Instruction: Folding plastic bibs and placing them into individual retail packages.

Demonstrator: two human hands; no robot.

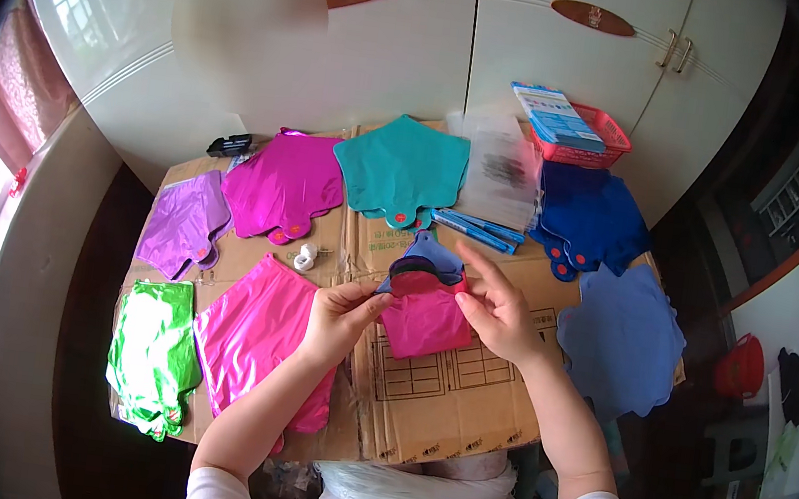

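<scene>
Head view: both hands hold a folded pink balloon (426, 318) above the cardboard (442, 394). Left hand (344, 315) pinches its left edge with bent fingers. Right hand (495, 306) pinches the top, fingers half curled. Both arms reach up from below.

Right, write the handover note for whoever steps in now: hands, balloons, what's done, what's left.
Left hand: pinching the lower left edge of the small folded pink foil balloon.
Right hand: fingers on its dark valve end, at the top.
Laid flat on the cardboard: purple, magenta, teal, dark blue, light blue, large pink; green one crumpled.
Done: none inflated.
Left: the balloon in hand is only partly unfolded.
</scene>
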